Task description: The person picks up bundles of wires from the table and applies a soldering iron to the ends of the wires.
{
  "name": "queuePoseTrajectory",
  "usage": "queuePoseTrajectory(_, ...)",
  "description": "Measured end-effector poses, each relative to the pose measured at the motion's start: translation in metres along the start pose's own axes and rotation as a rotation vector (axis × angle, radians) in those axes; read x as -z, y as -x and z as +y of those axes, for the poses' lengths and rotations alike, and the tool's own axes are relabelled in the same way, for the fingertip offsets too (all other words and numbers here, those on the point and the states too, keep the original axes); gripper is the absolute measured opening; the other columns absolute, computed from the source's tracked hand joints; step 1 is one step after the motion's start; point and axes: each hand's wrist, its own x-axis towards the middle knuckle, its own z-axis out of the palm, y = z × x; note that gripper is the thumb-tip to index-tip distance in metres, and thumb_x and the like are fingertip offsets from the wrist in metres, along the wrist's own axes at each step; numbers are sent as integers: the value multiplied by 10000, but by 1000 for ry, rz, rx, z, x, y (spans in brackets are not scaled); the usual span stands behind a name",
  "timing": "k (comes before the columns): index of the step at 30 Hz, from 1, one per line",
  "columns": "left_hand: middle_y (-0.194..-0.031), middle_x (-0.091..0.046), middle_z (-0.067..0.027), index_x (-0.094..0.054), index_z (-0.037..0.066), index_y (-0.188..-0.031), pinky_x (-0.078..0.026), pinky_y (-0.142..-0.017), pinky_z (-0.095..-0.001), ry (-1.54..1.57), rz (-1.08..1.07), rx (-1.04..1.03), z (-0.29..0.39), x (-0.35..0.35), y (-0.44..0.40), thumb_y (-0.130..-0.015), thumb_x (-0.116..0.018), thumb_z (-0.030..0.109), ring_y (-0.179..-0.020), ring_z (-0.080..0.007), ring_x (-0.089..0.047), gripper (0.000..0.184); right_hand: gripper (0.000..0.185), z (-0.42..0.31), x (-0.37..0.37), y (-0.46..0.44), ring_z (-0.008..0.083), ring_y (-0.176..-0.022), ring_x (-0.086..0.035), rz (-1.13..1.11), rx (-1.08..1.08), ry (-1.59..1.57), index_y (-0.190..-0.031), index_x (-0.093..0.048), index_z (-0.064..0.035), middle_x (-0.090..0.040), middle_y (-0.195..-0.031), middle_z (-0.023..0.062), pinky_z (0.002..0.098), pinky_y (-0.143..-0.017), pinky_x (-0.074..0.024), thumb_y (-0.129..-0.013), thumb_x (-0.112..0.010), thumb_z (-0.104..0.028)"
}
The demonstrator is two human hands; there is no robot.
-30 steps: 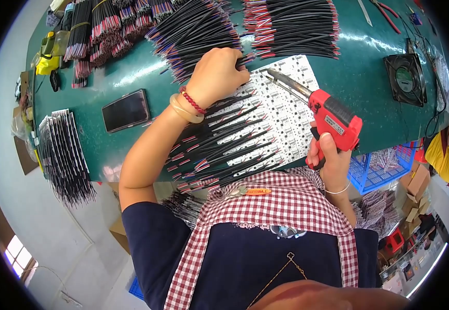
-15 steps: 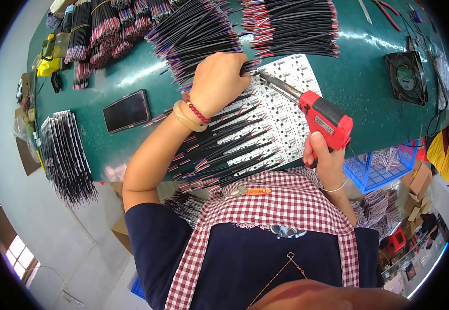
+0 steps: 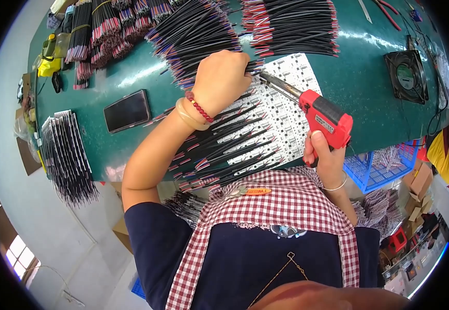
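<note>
My left hand (image 3: 222,75) is closed in a pinch on a black cable (image 3: 256,63), whose end pokes out beside the fingers over the white circuit board panel (image 3: 302,72). In my right hand (image 3: 328,157) is a red soldering gun (image 3: 325,118), gripped by its handle. Its metal tip points left and meets the panel's upper part, close to the left fingertips. The exact contact at the tip is too small to tell. Several black cables (image 3: 224,147) with red and white wire ends lie in rows across the panel's left side.
Loose black cables (image 3: 196,39) and a second pile (image 3: 291,28) lie behind the panel. A phone (image 3: 127,111) rests left, near finished-looking strips with cables (image 3: 67,155). A fan (image 3: 406,77) stands right. A blue crate (image 3: 379,168) sits below the table's right edge.
My left hand has shifted very slightly up and right with the cable. The soldering gun and my right hand have stayed almost in place.
</note>
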Motion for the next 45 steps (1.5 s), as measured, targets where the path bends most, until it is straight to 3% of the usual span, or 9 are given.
queuePoseTrajectory(13, -770, -604, -241, -524, -29, -858, -437, -659, -476, 186, -23, 24, -7, 4, 10, -857, -547, 171, -752, -426, -570, 202, 462, 11, 22, 24, 91, -440, -442, 67, 92, -289, -1148, -481, 50, -485, -582, 50, 257, -446, -425, -930, -516, -356)
queuePoseTrajectory(16, -880, -527, -238, -485, -21, -876, -469, -658, -487, 11, 308, 52, -16, 10, 16, -876, -547, 124, -755, -432, -558, 157, 484, 14, 25, 28, 99, -450, -449, 25, 114, -312, -1161, -467, 50, -487, -594, 55, 264, -463, -433, -930, -512, -373)
queuePoseTrajectory(20, -819, -565, -185, -551, -7, -926, -458, -600, -418, 148, 405, -1, -5, 40, 31, -832, -603, 87, -712, -372, -569, 142, 514, 23, 24, 34, 107, -468, -461, -5, 83, -354, -1171, -457, 53, -493, -611, 61, 272, -488, -445, -929, -507, -398)
queuePoseTrajectory(23, -675, -595, -129, -609, -10, -909, -450, -579, -299, 441, 115, 114, 11, 28, 33, -775, -653, 86, -574, -157, -547, 170, 570, 25, 18, 30, 109, -449, -432, 3, 61, -309, -1208, -434, 36, -465, -587, 49, 276, -482, -431, -924, -489, -456)
queuePoseTrajectory(29, -690, -581, -223, -585, -46, -741, -445, -585, -401, 237, 11, 65, 12, -9, 23, -739, -659, 145, -626, -374, -561, 205, 525, 26, 19, 26, 99, -454, -432, -16, -25, -202, -1178, -458, 37, -473, -589, 49, 259, -472, -414, -928, -499, -422)
queuePoseTrajectory(36, -635, -556, -222, -588, -45, -730, -436, -569, -413, 201, -24, 47, 13, -7, 20, -749, -633, 148, -600, -389, -552, 199, 431, 28, 18, 30, 95, -461, -440, -10, -14, -97, -1130, -483, 41, -486, -594, 49, 250, -462, -403, -938, -501, -344)
queuePoseTrajectory(38, -613, -549, -221, -591, -46, -726, -437, -567, -414, 205, -28, 54, 12, -8, 19, -749, -624, 147, -581, -390, -548, 198, 289, 20, 14, 31, 77, -509, -466, 14, -47, -104, -710, -524, -37, -505, -591, 4, 234, -490, -385, -933, -531, -219)
queuePoseTrajectory(41, -601, -546, -224, -593, -48, -724, -440, -570, -411, 204, -35, 41, 11, -10, 17, -746, -619, 140, -573, -389, -549, 191, 342, 31, 17, 30, 96, -468, -451, -25, 14, -35, -1090, -511, 49, -505, -609, 55, 248, -466, -412, -940, -506, -258)
queuePoseTrajectory(45, -601, -547, -225, -592, -49, -722, -444, -573, -408, 212, -28, 35, 9, -11, 16, -739, -615, 134, -580, -387, -552, 185, 292, 29, 17, 29, 98, -468, -451, -47, 10, -8, -1036, -519, 39, -504, -608, 52, 250, -462, -410, -937, -508, -235)
